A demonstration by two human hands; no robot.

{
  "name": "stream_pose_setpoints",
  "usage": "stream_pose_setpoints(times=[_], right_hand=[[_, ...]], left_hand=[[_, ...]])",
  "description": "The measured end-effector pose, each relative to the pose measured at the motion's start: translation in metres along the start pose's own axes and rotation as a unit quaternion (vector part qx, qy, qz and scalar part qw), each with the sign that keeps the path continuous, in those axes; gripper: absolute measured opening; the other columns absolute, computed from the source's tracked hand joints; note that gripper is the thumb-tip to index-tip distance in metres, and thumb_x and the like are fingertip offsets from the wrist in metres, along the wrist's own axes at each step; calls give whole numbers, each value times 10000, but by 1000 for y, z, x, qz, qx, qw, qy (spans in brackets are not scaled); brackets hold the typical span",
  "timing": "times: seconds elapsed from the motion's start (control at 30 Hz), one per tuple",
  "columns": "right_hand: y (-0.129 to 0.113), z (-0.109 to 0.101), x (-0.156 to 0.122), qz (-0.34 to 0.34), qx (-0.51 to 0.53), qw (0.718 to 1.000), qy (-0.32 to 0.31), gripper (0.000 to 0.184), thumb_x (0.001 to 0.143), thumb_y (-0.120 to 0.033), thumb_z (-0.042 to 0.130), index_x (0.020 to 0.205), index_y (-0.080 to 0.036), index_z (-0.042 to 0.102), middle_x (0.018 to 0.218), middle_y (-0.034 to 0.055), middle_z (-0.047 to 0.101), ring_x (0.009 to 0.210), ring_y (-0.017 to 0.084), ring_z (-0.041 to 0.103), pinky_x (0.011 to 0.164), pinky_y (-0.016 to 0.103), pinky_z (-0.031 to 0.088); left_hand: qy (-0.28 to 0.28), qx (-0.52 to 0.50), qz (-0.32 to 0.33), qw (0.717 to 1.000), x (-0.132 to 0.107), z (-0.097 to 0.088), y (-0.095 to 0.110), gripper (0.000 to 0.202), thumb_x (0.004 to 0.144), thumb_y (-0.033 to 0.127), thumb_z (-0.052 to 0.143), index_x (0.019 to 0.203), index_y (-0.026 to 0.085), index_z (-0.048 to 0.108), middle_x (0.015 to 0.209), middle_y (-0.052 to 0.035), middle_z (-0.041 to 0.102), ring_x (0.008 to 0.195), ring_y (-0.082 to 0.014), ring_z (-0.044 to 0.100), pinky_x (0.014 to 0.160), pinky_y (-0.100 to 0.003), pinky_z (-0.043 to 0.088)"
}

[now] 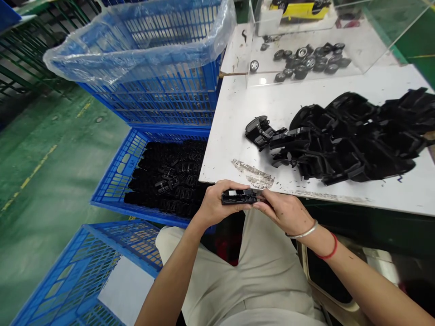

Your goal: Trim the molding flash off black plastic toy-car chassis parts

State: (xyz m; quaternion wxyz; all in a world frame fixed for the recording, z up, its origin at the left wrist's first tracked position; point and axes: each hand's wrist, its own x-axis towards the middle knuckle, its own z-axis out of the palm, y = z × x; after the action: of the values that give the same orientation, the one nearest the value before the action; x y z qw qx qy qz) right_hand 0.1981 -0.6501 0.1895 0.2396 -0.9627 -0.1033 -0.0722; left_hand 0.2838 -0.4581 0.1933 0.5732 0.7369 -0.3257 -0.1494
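Note:
My left hand (217, 199) is closed around a small black plastic part (238, 196), gripping it by its long sides over my lap, just off the table's front edge. The part looks like a toy car interior piece, with ridges and recesses facing up. At its right end my right hand (283, 209) is closed in a pinch, thumb and fingertips touching or very near the part. Something thin shows between those fingertips, too small to make out. Beyond my hands, a pile of black moulded toy car parts (356, 145) covers the table's right side, with one seat-like part (258, 131) at its left end.
Scraps and a worn patch mark the white table (234, 117). Behind stands a clear box (370, 63) around toy wheels (310, 62) and a yellow car body (304, 11). Left are a blue crate full of black parts (112, 179), a plastic-lined crate (163, 90) and another blue crate (61, 276).

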Motion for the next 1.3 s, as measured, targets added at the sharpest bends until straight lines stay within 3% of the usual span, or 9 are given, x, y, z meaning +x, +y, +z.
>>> stream_pose_setpoints(times=[0.5,1.3], right_hand=[[1,1,1,-25,-31,999,8,488,982,-517,175,733,-213,464,571,8,534,474,124,470,450,249,280],[8,6,1,-91,-82,992,26,489,1006,-421,213,691,-180,498,473,-20,485,397,102,403,418,259,200]], left_hand=[[7,-3,5,1000,1,1,1,369,669,313,796,988,174,674,1003,-86,720,946,-206,675,890,-317,515],[-1,37,87,996,6,-1,-7,368,654,266,811,979,174,664,958,-82,737,900,-188,673,835,-312,520]])
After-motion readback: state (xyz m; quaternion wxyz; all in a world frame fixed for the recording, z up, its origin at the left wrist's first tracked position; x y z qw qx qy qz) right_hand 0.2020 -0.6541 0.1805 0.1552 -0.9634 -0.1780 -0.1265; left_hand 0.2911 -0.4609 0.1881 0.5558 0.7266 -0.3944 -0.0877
